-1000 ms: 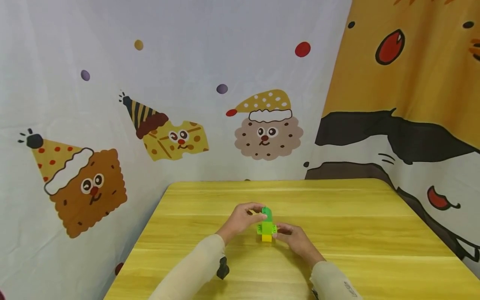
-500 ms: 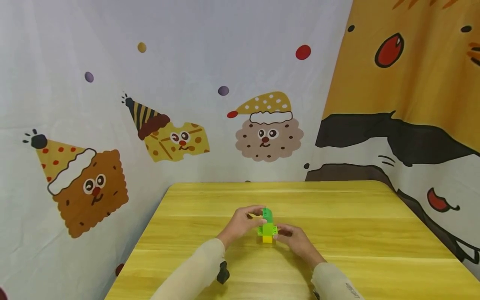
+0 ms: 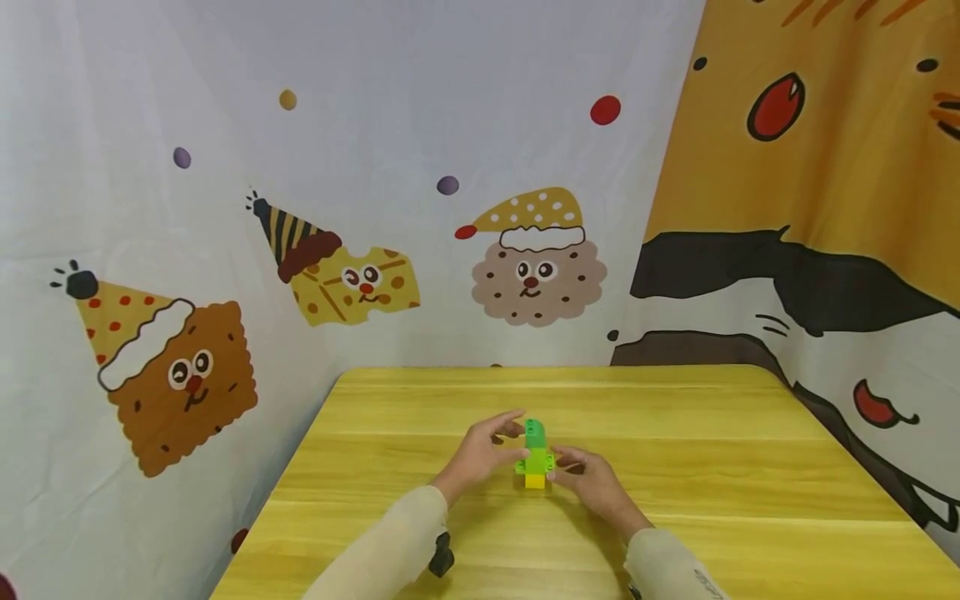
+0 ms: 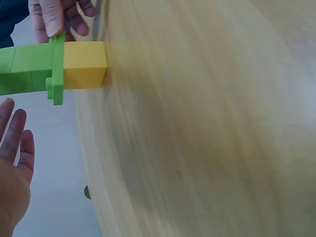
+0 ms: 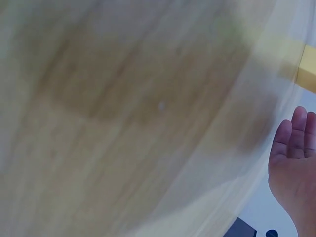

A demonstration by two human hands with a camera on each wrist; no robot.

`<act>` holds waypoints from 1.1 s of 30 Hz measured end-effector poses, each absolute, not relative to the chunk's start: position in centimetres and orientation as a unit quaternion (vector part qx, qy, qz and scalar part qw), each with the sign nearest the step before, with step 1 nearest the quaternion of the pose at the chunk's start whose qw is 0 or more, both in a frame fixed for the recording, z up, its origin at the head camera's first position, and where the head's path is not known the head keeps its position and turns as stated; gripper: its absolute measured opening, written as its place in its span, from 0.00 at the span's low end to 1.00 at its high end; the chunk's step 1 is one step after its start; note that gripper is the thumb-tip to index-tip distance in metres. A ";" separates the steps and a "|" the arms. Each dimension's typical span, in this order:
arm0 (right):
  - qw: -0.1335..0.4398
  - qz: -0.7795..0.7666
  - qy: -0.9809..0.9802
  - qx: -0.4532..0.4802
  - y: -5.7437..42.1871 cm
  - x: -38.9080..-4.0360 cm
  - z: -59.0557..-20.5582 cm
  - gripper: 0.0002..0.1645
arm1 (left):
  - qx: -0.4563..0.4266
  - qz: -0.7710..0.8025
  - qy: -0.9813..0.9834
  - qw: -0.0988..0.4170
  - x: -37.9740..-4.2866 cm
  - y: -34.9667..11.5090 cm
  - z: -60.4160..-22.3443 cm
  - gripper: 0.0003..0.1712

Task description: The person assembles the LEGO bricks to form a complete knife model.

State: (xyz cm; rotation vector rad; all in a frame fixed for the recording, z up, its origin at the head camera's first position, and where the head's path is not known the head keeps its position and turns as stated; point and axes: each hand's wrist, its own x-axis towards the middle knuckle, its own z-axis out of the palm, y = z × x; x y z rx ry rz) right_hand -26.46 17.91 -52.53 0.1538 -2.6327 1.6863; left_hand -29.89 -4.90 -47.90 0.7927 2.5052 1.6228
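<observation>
A small building-block stack (image 3: 536, 460) stands upright on the table: a yellow block (image 4: 85, 65) at the bottom, a light green plate jutting out to both sides, and green blocks above, the topmost darker with a rounded side. My left hand (image 3: 477, 450) is at its left with fingers spread. In the left wrist view these fingers are apart from the blocks. My right hand (image 3: 594, 481) pinches the right end of the green plate, its thumb (image 4: 51, 19) against that end. In the right wrist view only some fingers and the palm appear, beside the yellow block's corner.
The wood-patterned table (image 3: 675, 433) has rounded far corners. A printed cloth (image 3: 420, 125) with cartoon biscuits and cheese hangs right behind it and along the left. Both forearms wear light sleeves, with a dark device (image 3: 442, 555) at the left wrist.
My left fingers have spread and come off the top green block, and the left thumb has slid lower. The right hand and the stack have stayed in place. The head view has tilted slightly up.
</observation>
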 end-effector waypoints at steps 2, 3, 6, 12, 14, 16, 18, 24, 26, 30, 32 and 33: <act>0.008 0.542 -0.839 0.051 17.9 -26.5 -52.5 0.30 | 0.258 0.528 0.809 0.022 -29.7 -5.0 -48.1 0.36; 0.008 0.543 -0.838 0.052 17.9 -26.5 -52.5 0.31 | 0.259 0.528 0.809 0.018 -29.6 -5.1 -48.2 0.36; 0.020 0.543 -0.838 0.053 17.8 -26.5 -52.4 0.35 | 0.265 0.521 0.812 0.002 -29.4 -5.2 -48.4 0.37; 0.089 0.523 -0.842 0.092 17.5 -26.4 -51.9 0.39 | 0.279 0.512 0.812 -0.020 -28.9 -5.2 -48.7 0.37; 0.117 0.515 -0.843 0.105 17.4 -26.3 -51.8 0.39 | 0.280 0.512 0.811 -0.023 -28.8 -5.2 -48.8 0.37; 0.140 0.506 -0.844 0.112 17.3 -26.2 -51.8 0.39 | 0.282 0.515 0.809 -0.025 -28.7 -5.1 -49.0 0.38; 0.151 0.503 -0.844 0.112 17.2 -26.2 -51.7 0.38 | 0.284 0.518 0.807 -0.027 -28.6 -5.1 -49.1 0.38; 0.162 0.506 -0.838 0.121 16.6 -26.1 -51.4 0.35 | 0.283 0.516 0.808 -0.031 -28.7 -5.0 -49.5 0.36; 0.162 0.510 -0.836 0.123 16.4 -26.1 -51.2 0.34 | 0.281 0.518 0.807 -0.032 -28.7 -4.9 -49.6 0.36; 0.153 0.523 -0.832 0.108 16.1 -26.2 -51.0 0.31 | 0.277 0.530 0.801 -0.033 -29.0 -4.8 -49.7 0.35; 0.144 0.532 -0.828 0.100 16.0 -26.3 -50.9 0.31 | 0.276 0.536 0.797 -0.032 -29.2 -4.7 -49.7 0.34; 0.141 0.534 -0.828 0.098 16.0 -26.3 -50.9 0.31 | 0.276 0.539 0.795 -0.032 -29.3 -4.7 -49.7 0.34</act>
